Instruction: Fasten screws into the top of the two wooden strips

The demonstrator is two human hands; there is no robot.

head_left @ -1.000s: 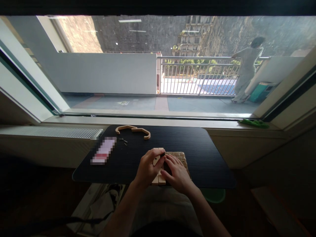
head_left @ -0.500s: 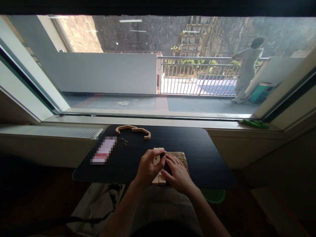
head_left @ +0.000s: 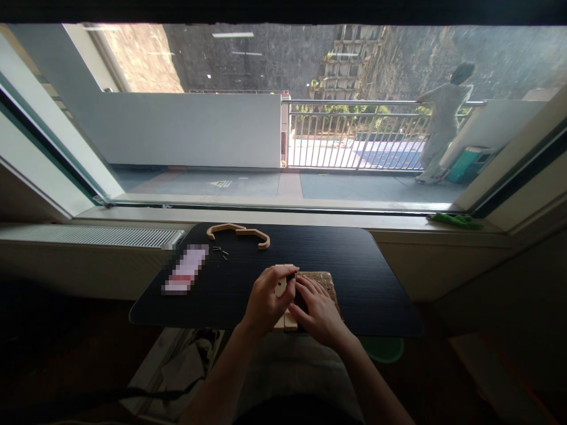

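On the near side of the dark table (head_left: 367, 277), two pale wooden pieces (head_left: 290, 321) lie side by side, with a dark hole visible in one. My left hand (head_left: 266, 298) is over them, thumb and forefinger closed around a small black piece (head_left: 291, 275) whose kind I cannot make out. To its right, a brown textured block or pad (head_left: 326, 282) is partly covered by my right hand (head_left: 319, 310). That hand's fingers are stretched out, their tips close to the left hand's fingertips. Whatever is beneath the palm is hidden.
Two curved wooden hooks (head_left: 253, 234) lie at the table's back left. Several small metal bits, like screws (head_left: 220, 251), are beside a blurred-out pink item (head_left: 186, 268). A radiator (head_left: 128, 237) stands left; a green cloth (head_left: 456, 221) rests on the sill. Outside the window, a person (head_left: 445, 121) leans on a railing.
My left hand's fingers have shifted slightly around the black piece. My right hand stays nearly still, and the view has tilted very little.
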